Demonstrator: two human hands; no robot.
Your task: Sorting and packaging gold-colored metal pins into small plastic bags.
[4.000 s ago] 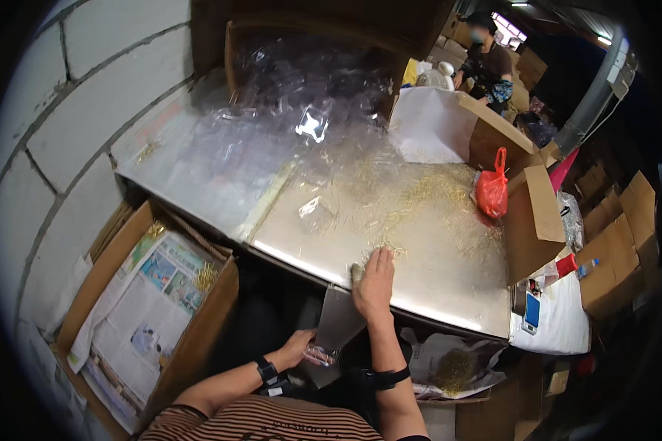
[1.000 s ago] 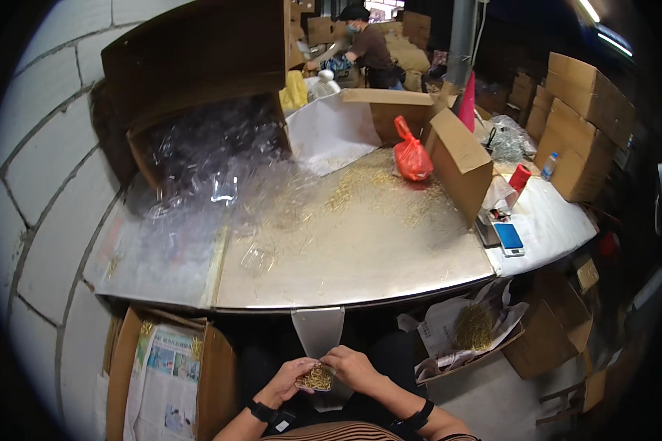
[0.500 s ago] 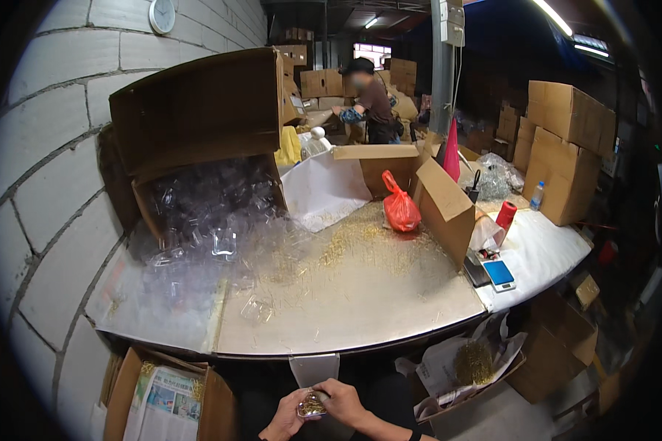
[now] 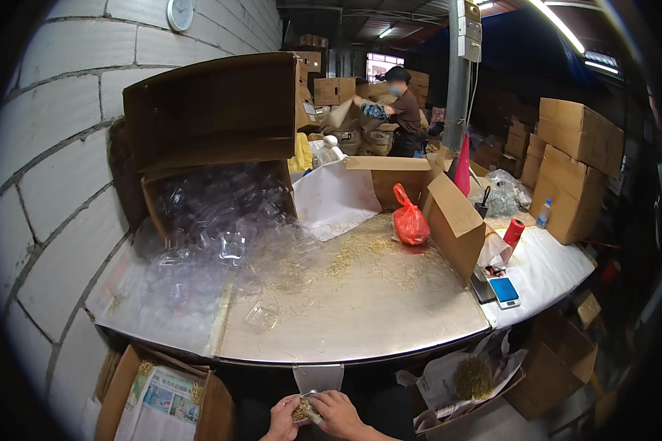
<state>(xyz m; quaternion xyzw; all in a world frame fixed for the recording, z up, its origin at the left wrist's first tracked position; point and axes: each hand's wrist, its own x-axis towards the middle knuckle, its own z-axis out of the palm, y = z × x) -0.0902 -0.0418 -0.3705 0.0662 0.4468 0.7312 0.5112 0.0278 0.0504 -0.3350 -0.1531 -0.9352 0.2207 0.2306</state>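
Observation:
Low at the front edge of the table, a small clear plastic box with thin gold-coloured pieces inside is held between my two hands. My left hand grips its left side, fingers closed. My right hand curls over the right side, its fingers closed on the same box. A shiny clear edge stands up at the top of the box; whether it is a lid I cannot tell. On the table beyond, more thin gold pieces are strewn around a loose clear box.
Many clear boxes spill from a large carton at left. A red plastic bag stands near a cardboard flap. At right lies a blue-topped scale. Open cartons flank me below. A co-worker stands far back.
The whole view has shifted, so the table sits slightly lower and to the right. My hands have closed more around the box, hiding more of it. The far co-worker now lifts a brown sheet or sack.

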